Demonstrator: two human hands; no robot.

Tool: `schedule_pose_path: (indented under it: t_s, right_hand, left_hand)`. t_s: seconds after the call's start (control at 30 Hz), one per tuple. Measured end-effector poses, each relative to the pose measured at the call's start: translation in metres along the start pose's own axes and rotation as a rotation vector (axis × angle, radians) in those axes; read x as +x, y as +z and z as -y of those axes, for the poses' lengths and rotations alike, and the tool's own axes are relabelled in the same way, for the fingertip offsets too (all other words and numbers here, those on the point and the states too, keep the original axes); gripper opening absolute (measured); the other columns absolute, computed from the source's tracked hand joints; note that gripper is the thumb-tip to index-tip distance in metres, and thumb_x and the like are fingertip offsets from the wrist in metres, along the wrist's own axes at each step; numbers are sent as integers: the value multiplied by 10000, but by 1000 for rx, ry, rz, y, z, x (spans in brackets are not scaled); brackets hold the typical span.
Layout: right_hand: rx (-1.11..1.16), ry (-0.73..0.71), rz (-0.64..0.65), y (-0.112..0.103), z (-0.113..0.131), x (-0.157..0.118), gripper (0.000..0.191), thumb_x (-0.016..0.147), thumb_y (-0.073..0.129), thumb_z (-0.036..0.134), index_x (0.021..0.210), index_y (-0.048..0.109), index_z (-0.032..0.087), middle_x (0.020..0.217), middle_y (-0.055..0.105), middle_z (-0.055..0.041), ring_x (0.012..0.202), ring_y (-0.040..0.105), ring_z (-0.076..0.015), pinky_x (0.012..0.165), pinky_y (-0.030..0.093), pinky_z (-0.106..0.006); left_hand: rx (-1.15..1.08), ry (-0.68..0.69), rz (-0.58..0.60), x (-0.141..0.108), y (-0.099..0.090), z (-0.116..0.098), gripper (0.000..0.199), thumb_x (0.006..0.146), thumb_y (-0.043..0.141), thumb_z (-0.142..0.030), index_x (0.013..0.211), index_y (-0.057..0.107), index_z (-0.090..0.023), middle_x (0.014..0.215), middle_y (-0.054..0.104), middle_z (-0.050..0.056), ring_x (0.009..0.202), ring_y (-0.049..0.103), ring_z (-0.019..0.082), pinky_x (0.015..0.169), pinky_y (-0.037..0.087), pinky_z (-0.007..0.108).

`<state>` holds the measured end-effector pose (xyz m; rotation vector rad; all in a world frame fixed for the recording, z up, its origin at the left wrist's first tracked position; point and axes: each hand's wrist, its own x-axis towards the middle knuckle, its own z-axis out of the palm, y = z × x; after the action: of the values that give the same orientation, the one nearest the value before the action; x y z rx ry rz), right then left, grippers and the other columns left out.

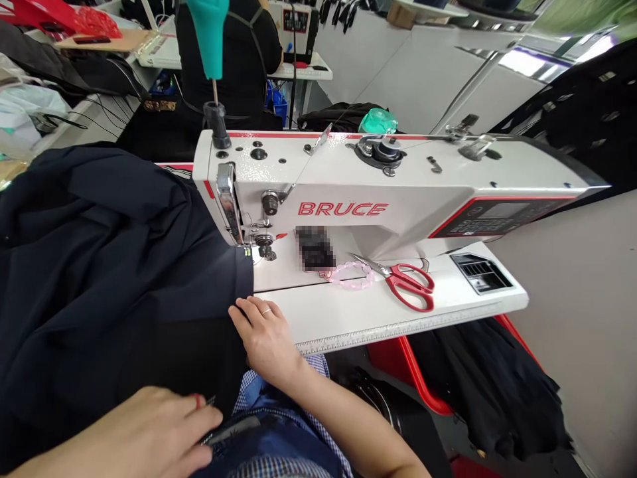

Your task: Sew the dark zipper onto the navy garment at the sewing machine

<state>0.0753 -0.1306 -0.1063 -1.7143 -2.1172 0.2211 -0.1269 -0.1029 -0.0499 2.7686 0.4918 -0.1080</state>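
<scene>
A large dark navy cloth (114, 265) covers the left side, its right edge running under the needle area of the white sewing machine (343, 172). My right hand (266, 332) rests at that edge in front of the needle, fingers bent onto the cloth and the white bed; whether it pinches the cloth is hard to tell. Lower left, my left hand (154, 425) lies over the cloth near my lap, thumb and fingers curled towards each other. What is between its fingers is too small to make out.
Red-handled scissors (411, 285), a pink bead bracelet (353, 275) and a blurred dark object (315, 249) lie on the machine bed. A red bin (423, 382) with dark cloth stands below right. Behind the machine, a person in black (233, 60) sits.
</scene>
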Motion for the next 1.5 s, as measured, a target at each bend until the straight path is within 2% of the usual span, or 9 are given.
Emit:
schedule_pose_path:
  t_s: [0.17, 0.27, 0.4, 0.5, 0.7, 0.8, 1.0, 1.2, 1.5]
  right_hand:
    - [68, 10, -19, 7, -2, -6, 486, 778, 446, 87, 1262, 436, 134, 1281, 474, -108, 1185, 391, -216, 991, 332, -383]
    - [254, 38, -148, 9, -7, -9, 440, 783, 399, 37, 1197, 512, 136, 1206, 548, -102, 1127, 474, -192, 978, 371, -360]
    - [767, 339, -362, 1, -18, -11, 241, 820, 462, 113, 994, 620, 164, 972, 658, -56, 894, 614, -151, 801, 499, -274]
    - [949, 533, -442, -7, -20, -12, 131, 814, 541, 183, 911, 629, 183, 881, 669, -28, 810, 634, -150, 724, 521, -266]
    - [469, 118, -410, 5, -7, -12, 275, 846, 399, 53, 919, 639, 166, 961, 660, -66, 872, 612, -137, 776, 504, -281]
    - [250, 17, -385, 14, -5, -13, 264, 851, 397, 55, 911, 637, 148, 941, 664, -66, 862, 592, -148, 770, 489, -300]
    - [141, -8, -342, 14, -7, -14, 260, 860, 377, 64, 912, 625, 127, 1007, 652, -65, 966, 559, -180, 803, 470, -314]
    - [142, -50, -304, 8, -10, -12, 253, 855, 378, 53, 903, 617, 122, 988, 666, -45, 957, 579, -162, 813, 470, -292]
    - [118, -38, -224, 4, -19, -3, 236, 862, 388, 82, 873, 617, 141, 975, 669, -36, 900, 585, -152, 771, 467, -276]
  left_hand:
    - [173, 67, -243, 53, -9, 40, 321, 894, 376, -293, 1117, 583, -188, 1008, 652, 52, 933, 597, 174, 864, 471, 291]
    - [278, 91, -251, 70, 4, 62, 381, 880, 413, -280, 1226, 486, -139, 1233, 540, 101, 1137, 484, 232, 987, 392, 401]
    - [277, 99, -217, 70, 22, 75, 413, 867, 448, -321, 1236, 467, -134, 1281, 495, 112, 1212, 402, 261, 999, 370, 459]
    - [233, 118, -239, 68, 27, 78, 367, 862, 460, -304, 1192, 507, -150, 1253, 517, 102, 1220, 386, 255, 1016, 345, 476]
    - [188, 145, -280, 69, 25, 77, 284, 860, 451, -236, 1105, 547, -130, 1171, 563, 109, 1157, 450, 231, 1005, 367, 463]
    - [175, 155, -299, 68, 25, 78, 270, 854, 462, -216, 1097, 545, -132, 1166, 563, 105, 1143, 460, 226, 996, 379, 457]
    - [88, 187, -398, 88, 15, 86, 188, 848, 489, -215, 987, 595, -146, 1026, 617, 73, 989, 534, 182, 925, 444, 370]
    - [202, 93, -363, 124, 10, 97, 359, 860, 453, -279, 1177, 505, -117, 1246, 508, 121, 1165, 430, 263, 971, 381, 457]
    - [266, 32, -352, 132, 13, 113, 363, 870, 407, -326, 1150, 521, -124, 1172, 559, 103, 1094, 488, 241, 939, 392, 404]
